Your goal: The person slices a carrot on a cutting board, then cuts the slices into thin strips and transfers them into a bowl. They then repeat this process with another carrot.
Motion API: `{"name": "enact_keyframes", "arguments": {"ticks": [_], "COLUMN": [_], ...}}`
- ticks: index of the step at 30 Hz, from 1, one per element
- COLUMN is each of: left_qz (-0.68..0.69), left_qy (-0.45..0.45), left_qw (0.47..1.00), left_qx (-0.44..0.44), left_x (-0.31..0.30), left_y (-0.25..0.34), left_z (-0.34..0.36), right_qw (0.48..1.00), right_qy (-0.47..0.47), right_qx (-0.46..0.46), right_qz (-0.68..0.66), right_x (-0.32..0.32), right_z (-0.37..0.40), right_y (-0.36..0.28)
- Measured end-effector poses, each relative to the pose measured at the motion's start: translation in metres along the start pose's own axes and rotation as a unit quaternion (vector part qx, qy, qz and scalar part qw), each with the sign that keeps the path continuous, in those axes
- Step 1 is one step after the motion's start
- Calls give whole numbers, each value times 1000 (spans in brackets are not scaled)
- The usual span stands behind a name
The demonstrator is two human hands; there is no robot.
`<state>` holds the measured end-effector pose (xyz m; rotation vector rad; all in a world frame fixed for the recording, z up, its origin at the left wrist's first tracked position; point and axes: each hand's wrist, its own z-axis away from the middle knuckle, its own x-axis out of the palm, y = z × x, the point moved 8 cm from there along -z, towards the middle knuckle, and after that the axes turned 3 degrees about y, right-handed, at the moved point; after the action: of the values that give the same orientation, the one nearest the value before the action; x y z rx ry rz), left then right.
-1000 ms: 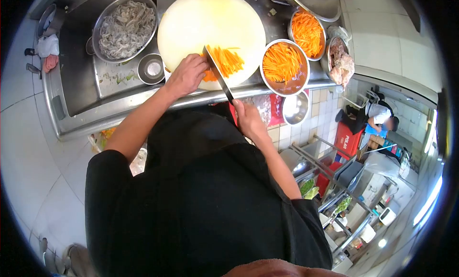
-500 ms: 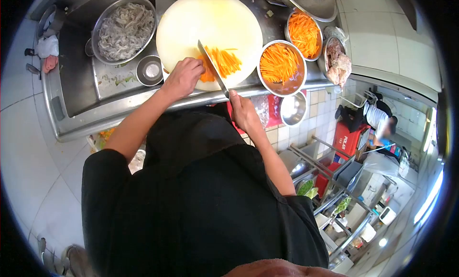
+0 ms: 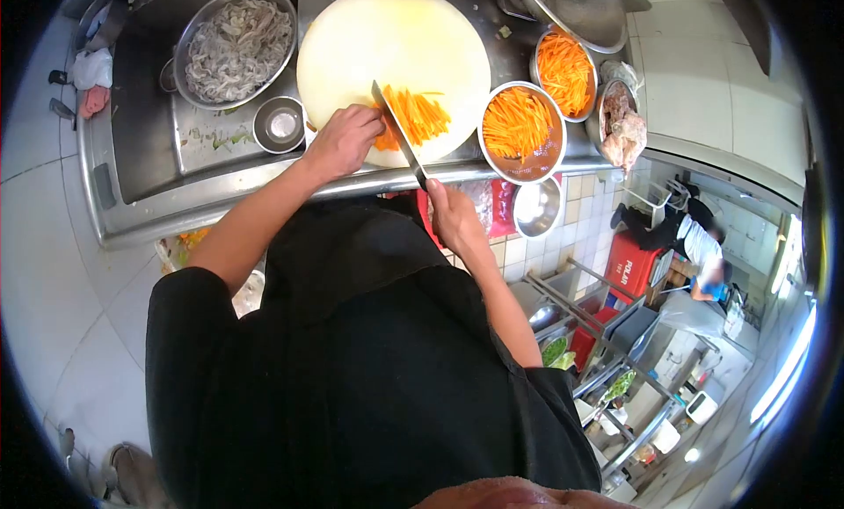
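Note:
A kitchen knife point(image 3: 402, 134) slants across the near part of a round white cutting board point(image 3: 387, 34), its handle in my closed right hand point(image 3: 457, 217) just off the board's front edge. Cut carrot strips point(image 3: 424, 113) lie in a pile to the right of the blade. On the blade's left side, my left hand point(image 3: 347, 138) presses curled fingertips onto more carrot, which those fingers partly cover. Just left of the board stands a small metal bowl point(image 3: 280, 125).
To the right are a colander point(image 3: 527, 168) and a bowl point(image 3: 594, 105), both holding carrot strips, beside a bowl of raw meat point(image 3: 624, 140). A large bowl of greyish strips point(image 3: 237, 52) stands in the sink point(image 3: 145, 149). Another person point(image 3: 699, 245) is in the background, right.
The view has shifted slightly, moving the board and bowls a little to the right. Both hands keep nearly the same place by the carrot, and the knife stays between them. The background person's posture differs.

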<state>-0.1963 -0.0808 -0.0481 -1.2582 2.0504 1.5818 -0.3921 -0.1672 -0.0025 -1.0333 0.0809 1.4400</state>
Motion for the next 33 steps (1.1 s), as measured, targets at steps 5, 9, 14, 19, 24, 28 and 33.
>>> {"name": "enact_keyframes", "arguments": {"ticks": [5,9,14,19,24,28,33], "left_qz": [35,31,45,54,74,75,67], "left_qy": [7,24,23,28,37,49,94], "left_qw": [999,999,999,998,996,996,992], "left_qx": [-10,9,5,5,19,-6,-58], "left_x": [2,-2,-2,-4,-3,-5,-13], "left_y": [-2,-2,-3,-4,-5,-12,-19], "left_z": [4,2,7,5,10,14,33], "right_qw": [999,1000,998,1000,997,1000,999], "right_qy": [19,-6,40,-1,36,-15,-27], "right_qx": [-13,0,-50,-9,-66,6,27], "right_qz": [35,15,11,19,4,15,-2], "right_x": [14,4,13,4,15,19,18], "right_z": [-6,-2,4,2,5,-6,-2], "right_y": [9,-2,6,-8,9,10,7]}}
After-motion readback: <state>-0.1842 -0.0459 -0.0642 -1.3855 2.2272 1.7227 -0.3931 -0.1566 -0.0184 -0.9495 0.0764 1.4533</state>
